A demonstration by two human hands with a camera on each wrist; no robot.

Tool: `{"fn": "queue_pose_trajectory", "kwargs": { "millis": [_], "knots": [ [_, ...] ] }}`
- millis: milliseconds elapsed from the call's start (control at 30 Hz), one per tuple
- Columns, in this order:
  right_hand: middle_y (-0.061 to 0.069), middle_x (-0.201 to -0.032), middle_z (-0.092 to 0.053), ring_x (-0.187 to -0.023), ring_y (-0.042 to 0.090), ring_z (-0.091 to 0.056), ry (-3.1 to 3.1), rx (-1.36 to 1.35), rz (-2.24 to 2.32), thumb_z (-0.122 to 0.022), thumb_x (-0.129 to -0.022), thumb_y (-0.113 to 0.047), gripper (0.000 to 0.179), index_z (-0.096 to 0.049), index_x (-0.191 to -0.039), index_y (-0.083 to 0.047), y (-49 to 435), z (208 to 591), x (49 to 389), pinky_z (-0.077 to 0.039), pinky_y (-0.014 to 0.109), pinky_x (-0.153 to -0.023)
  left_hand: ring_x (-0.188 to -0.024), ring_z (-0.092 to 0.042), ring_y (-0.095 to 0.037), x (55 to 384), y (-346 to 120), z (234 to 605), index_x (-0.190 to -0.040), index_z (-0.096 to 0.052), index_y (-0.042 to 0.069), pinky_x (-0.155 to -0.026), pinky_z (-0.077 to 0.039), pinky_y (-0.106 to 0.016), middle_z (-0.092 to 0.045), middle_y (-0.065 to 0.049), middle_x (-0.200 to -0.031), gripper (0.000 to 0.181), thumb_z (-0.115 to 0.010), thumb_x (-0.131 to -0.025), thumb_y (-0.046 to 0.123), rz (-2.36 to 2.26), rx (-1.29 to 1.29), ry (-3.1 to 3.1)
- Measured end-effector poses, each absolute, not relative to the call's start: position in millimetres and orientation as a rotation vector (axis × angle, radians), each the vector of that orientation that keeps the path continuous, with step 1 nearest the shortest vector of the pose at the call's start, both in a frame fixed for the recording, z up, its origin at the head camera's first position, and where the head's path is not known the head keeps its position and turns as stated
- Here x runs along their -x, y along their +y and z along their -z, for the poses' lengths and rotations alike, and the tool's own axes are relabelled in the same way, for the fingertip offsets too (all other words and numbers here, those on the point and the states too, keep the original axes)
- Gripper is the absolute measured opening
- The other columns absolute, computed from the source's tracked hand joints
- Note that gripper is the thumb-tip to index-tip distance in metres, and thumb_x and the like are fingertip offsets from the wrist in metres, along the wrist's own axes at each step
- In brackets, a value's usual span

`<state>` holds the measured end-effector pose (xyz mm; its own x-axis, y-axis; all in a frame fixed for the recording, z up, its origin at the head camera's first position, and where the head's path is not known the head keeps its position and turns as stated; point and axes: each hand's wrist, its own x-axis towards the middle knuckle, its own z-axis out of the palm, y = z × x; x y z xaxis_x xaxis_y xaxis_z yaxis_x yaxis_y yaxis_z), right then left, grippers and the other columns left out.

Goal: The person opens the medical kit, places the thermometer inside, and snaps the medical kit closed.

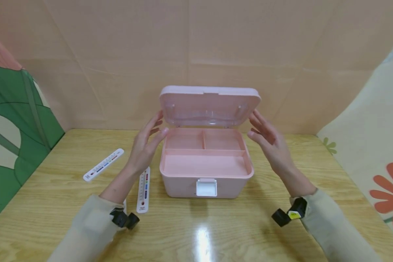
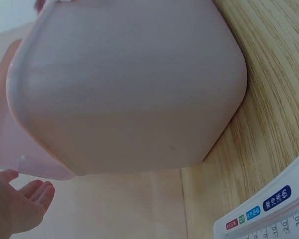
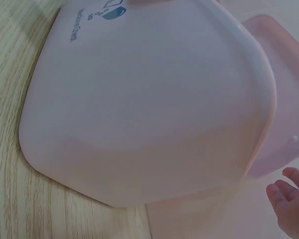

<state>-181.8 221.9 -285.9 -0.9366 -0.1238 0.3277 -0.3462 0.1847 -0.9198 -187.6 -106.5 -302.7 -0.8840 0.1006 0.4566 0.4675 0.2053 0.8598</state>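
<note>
- Pink plastic box [image 1: 180, 187] stood upright mid-table, in front of the person and between both hands; lid [image 1: 210, 107] was up, leaning back behind it.
- Left hand [image 1: 144, 147] was at the lid's left side: fingers loosely spread, thumb apart and by the box's back left corner. Gripped nothing; couldn't tell if fingertips touched the lid.
- Right hand [image 1: 273, 149] mirrored that on the right: fingers slightly bent, thumb well off them, nothing gripped. Fingertips sat next to the lid's lower right edge; contact unclear.
- Pink tray [image 1: 206, 163] showed inside the box: two small compartments at the back, one wide one in front.
- White latch [image 1: 206, 188] was on the front wall. Right wrist view caught blue lettering there.
- Two white thermometers lay left of the box: one [image 1: 143, 189] near it, partly behind the left hand and forearm, one [image 1: 103, 165] slanted farther out.
- Wood-grain table [image 1: 183, 225] under everything; plain beige cloth [image 1: 134, 72] hung behind.
</note>
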Motion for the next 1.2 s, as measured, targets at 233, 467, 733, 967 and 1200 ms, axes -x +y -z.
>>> {"fn": "queue_pose_trajectory", "kwargs": {
  "millis": [233, 467, 733, 967, 1200],
  "knots": [
    [0.014, -0.15, -0.04, -0.139, 0.027, -0.037, -2.258, -0.468, -1.804, -0.056, -0.096, -0.014, 0.056, -0.038, -0.148, -0.027, 221.7, 289.5, 189.1, -0.041, 0.018, -0.102, -0.139, -0.035, -0.023, 193.6, -107.7, 306.2, -0.151, -0.03, 0.017, -0.114, -0.028, -0.043, -0.029, 0.001, -0.156, 0.058, -0.049, -0.097, 0.025, 1.729, 0.544, -2.239],
    [0.02, -0.147, -0.041, -0.136, 0.034, -0.039, -2.23, -0.498, -1.805, -0.055, -0.097, -0.011, 0.058, -0.034, -0.149, -0.027, 218.6, 292.6, 196.9, -0.04, 0.026, -0.106, -0.14, -0.032, -0.025, 200.3, -106.6, 308.9, -0.153, -0.022, 0.025, -0.117, -0.024, -0.042, -0.027, -0.004, -0.157, 0.062, -0.049, -0.098, 0.025, 1.777, 0.575, -2.26],
    [0.022, -0.147, -0.039, -0.135, 0.037, -0.039, -2.188, -0.507, -1.877, -0.055, -0.096, -0.005, 0.066, -0.028, -0.151, -0.027, 212.5, 294.0, 200.9, -0.043, 0.019, -0.1, -0.139, -0.036, -0.03, 206.4, -105.0, 310.8, -0.154, -0.021, 0.021, -0.116, -0.026, -0.042, -0.032, -0.013, -0.154, 0.062, -0.049, -0.098, 0.019, 1.804, 0.629, -2.201],
    [0.019, -0.149, -0.035, -0.133, 0.044, -0.037, -2.205, -0.513, -1.853, -0.053, -0.095, -0.001, 0.066, -0.026, -0.152, -0.023, 210.2, 297.7, 204.5, -0.045, 0.014, -0.095, -0.14, -0.035, -0.025, 210.4, -105.9, 311.6, -0.152, -0.026, 0.017, -0.115, -0.029, -0.042, -0.033, -0.006, -0.154, 0.058, -0.049, -0.099, 0.021, 1.852, 0.633, -2.212],
    [0.015, -0.149, -0.035, -0.131, 0.043, -0.041, -2.214, -0.479, -1.835, -0.054, -0.094, -0.001, 0.058, -0.031, -0.148, -0.006, 208.0, 302.3, 206.9, -0.046, 0.02, -0.096, -0.139, -0.037, -0.023, 215.5, -106.5, 312.7, -0.152, -0.025, 0.021, -0.116, -0.027, -0.042, -0.033, -0.003, -0.155, 0.06, -0.051, -0.098, 0.024, 1.798, 0.612, -2.275]
  ]
}}
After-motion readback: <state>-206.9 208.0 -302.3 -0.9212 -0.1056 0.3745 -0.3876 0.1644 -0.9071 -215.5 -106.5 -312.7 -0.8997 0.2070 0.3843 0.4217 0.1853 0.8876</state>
